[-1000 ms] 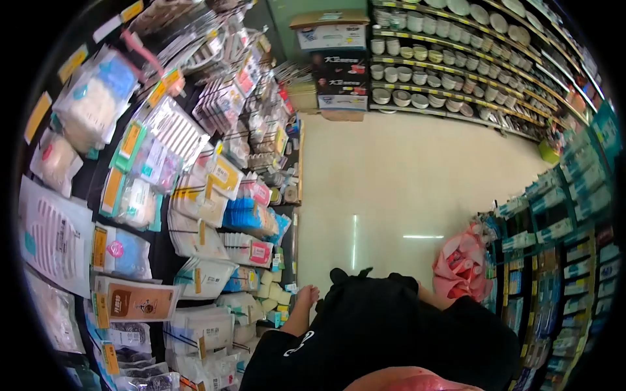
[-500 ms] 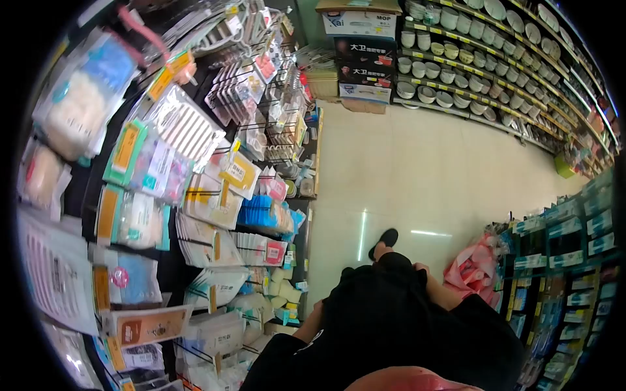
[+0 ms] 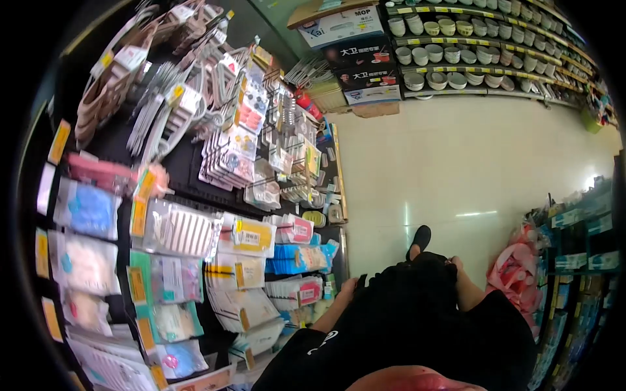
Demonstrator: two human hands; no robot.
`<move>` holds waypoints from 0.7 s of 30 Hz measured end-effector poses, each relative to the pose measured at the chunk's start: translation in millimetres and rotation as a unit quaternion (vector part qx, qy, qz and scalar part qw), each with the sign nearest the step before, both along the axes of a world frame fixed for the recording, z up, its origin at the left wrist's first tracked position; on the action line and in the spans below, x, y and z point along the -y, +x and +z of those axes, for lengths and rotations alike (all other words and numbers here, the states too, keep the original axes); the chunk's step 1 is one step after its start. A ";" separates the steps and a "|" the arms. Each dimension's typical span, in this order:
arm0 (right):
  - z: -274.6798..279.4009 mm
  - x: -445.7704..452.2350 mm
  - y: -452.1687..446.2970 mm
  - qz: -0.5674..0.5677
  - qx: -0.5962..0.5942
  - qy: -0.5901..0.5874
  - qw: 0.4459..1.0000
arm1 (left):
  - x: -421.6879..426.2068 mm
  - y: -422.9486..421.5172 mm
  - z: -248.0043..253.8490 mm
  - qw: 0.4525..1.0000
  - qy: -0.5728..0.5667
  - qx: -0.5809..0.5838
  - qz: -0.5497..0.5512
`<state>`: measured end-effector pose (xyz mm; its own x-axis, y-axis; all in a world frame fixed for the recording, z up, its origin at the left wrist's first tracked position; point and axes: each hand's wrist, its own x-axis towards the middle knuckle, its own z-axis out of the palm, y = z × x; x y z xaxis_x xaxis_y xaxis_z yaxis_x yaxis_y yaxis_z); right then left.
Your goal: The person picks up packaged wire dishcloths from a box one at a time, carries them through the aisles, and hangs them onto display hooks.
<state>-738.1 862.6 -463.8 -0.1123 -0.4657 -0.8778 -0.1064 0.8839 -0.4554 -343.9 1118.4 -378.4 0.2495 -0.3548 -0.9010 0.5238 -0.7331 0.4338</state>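
Note:
My left hand [image 3: 350, 287] hangs low beside my dark clothing, near the hanging packs on the left; its fingers are too small and blurred to make out. At the right side of my body, my right hand [image 3: 456, 262] rests against the black fabric, its fingers mostly hidden. Nearest to my left hand are pink-labelled packs [image 3: 301, 292] and blue packs [image 3: 300, 258]. Pink wrapped goods [image 3: 513, 277] stand to the right of my right arm. One dark shoe [image 3: 422, 237] shows on the floor ahead.
A rack of bagged goods [image 3: 179, 228] and hangers [image 3: 173, 124] lines the left. Stacked mop boxes [image 3: 362, 62] stand at the aisle's far end, beside shelves of bowls [image 3: 450, 53]. Another rack [image 3: 580, 260] borders the right. Pale floor [image 3: 430, 156] lies between.
The view has turned left, showing more hangers, and the aisle has shifted right. A shoe hidden one second ago now shows ahead. My left hand shows again after being mostly hidden.

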 end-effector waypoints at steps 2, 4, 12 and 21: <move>42.3 27.0 23.9 -0.133 0.029 0.032 0.990 | 50.2 10.0 2.3 1.000 -0.001 0.004 -0.023; 21.8 49.0 25.2 -0.149 0.066 0.038 0.986 | 99.9 7.2 8.4 0.996 -0.031 0.079 0.035; 48.3 108.3 9.1 -0.062 0.028 0.040 0.997 | 233.2 0.0 58.5 0.996 -0.065 0.049 -0.031; 45.0 155.0 -5.3 0.440 -0.173 -0.168 0.865 | 176.5 37.3 14.5 0.984 -0.013 0.074 0.162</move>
